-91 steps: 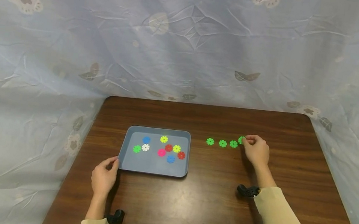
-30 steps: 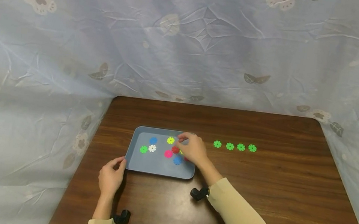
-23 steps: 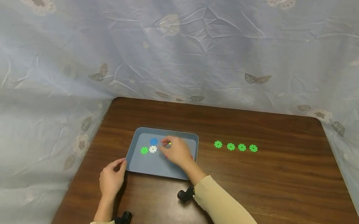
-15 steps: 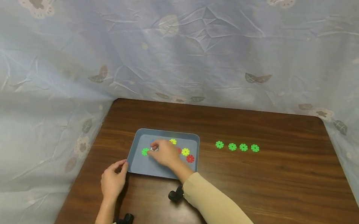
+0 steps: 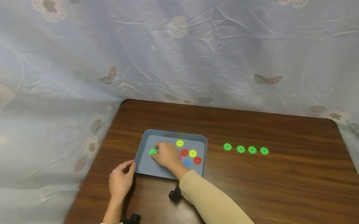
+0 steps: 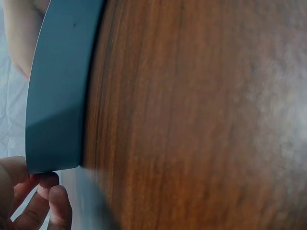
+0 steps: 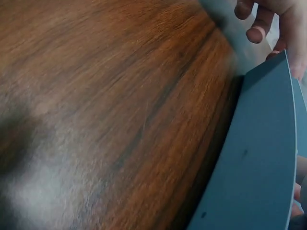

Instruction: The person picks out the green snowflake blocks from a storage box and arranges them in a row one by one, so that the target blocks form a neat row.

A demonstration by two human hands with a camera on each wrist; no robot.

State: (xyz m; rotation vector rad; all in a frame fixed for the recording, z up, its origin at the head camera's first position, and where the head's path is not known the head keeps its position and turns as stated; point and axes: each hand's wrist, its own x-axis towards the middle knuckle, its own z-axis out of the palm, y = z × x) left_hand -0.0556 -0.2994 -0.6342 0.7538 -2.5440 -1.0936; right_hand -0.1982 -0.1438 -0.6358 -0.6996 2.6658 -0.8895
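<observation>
In the head view my right hand (image 5: 167,155) is over the left part of a blue-grey tray (image 5: 176,133). Its thumb and index finger bracket a green notched flower-shaped disc (image 5: 152,152). The white disc and one blue disc are hidden under this hand. At the tray's near left corner my left hand (image 5: 121,178) pinches the rim; the left wrist view shows its fingers (image 6: 61,203) at the end of the tray wall (image 6: 60,96). Two yellow discs, two red discs (image 5: 197,160), a blue disc (image 5: 187,163) and a partly covered pink one lie in the tray.
Several green discs (image 5: 241,149) lie in a row on the brown wooden table (image 5: 277,193), right of the tray. A pale floral cloth (image 5: 225,72) hangs behind the table and along its sides. Each wrist wears a black camera (image 5: 132,221).
The right hand set a green disc at the row's right end, then came left over the tray to the green disc there. The left hand stayed at the tray corner.
</observation>
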